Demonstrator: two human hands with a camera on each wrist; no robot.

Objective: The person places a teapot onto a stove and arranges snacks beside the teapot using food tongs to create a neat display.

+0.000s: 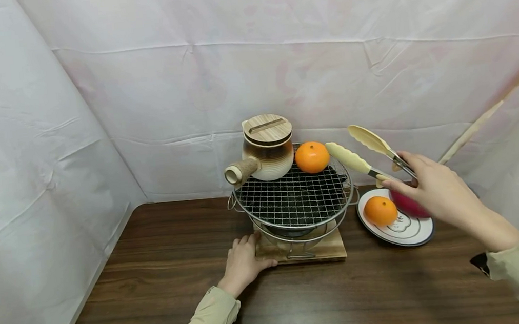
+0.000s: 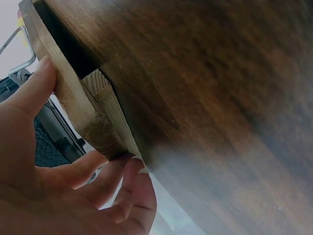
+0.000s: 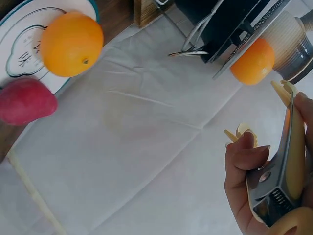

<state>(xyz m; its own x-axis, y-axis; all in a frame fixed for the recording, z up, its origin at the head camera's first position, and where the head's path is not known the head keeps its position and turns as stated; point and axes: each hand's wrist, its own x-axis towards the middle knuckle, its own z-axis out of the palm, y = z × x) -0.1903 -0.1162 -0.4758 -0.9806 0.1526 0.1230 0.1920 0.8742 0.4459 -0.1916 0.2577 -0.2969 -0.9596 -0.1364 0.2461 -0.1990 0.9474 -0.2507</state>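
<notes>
My right hand (image 1: 443,192) holds a pair of tongs (image 1: 369,144) with cream tips, their arms spread apart, to the right of the grill. Beside the tips, an orange (image 1: 312,157) rests on the wire grill rack (image 1: 286,201), next to a teapot (image 1: 270,153) with a wooden lid and a rope-wrapped side handle. Low down, my left hand (image 1: 244,261) grips the left front corner of the wooden board (image 1: 327,248) under the grill. The left wrist view shows its thumb on one edge of the board (image 2: 73,93) and its fingers at the corner.
Right of the grill, a white plate (image 1: 420,230) with a dark rim carries a second orange (image 1: 380,211) and a dark pink fruit (image 1: 409,204), partly hidden behind my right hand. The brown wooden table (image 1: 159,284) meets white cloth (image 1: 151,89) at the back and sides.
</notes>
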